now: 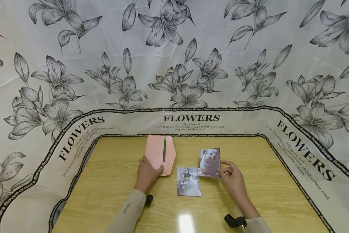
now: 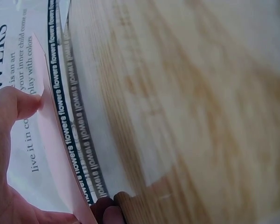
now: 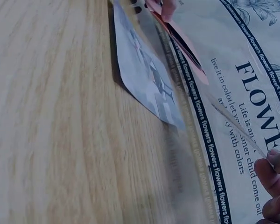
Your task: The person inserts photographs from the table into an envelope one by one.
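A pink envelope point(image 1: 154, 152) with a pointed flap at its right side is at the left, in my left hand point(image 1: 147, 173). A narrow green and dark strip point(image 1: 164, 150) runs down its front. In the left wrist view the thumb and fingers pinch the pink paper point(image 2: 56, 135) at its edges. My right hand point(image 1: 234, 179) pinches a picture card point(image 1: 210, 163) of a grey and white hamster by its lower right edge; in the right wrist view this card point(image 3: 240, 128) appears nearly edge-on. A second picture card point(image 1: 189, 183), showing a white cat, lies between the hands.
Everything is over a yellow wood-grain table point(image 1: 110, 207). A white cloth point(image 1: 191, 123) with black flowers and lettering stands around its back and sides. Black wrist devices point(image 1: 235, 221) sit at both cuffs.
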`<state>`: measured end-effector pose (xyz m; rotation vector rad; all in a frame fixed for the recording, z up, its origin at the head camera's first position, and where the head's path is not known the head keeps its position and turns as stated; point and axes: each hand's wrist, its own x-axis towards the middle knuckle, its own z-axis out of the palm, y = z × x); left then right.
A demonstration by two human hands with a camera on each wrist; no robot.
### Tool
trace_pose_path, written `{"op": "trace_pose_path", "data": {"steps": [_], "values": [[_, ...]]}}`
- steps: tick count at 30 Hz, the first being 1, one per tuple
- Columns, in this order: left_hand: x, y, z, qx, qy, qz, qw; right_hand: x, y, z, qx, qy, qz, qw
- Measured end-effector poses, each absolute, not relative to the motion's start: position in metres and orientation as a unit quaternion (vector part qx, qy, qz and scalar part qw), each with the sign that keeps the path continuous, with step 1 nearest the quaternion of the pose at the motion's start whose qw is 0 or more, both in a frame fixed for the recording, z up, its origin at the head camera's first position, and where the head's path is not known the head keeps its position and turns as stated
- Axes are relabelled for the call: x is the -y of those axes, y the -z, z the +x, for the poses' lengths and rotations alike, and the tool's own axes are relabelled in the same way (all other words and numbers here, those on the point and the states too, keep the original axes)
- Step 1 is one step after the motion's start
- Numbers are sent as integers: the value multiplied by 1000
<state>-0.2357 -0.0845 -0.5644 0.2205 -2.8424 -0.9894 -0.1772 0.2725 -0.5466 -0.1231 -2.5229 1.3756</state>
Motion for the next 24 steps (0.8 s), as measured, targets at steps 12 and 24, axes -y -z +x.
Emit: {"op": "trace_pose_path", "data": {"steps": [12, 24], "values": [[82, 566, -237, 940, 325, 79, 66, -245, 543, -204, 835, -528, -4, 156], [83, 563, -236, 939, 325, 75, 78, -215, 545, -231, 795, -588, 3, 150]]}}
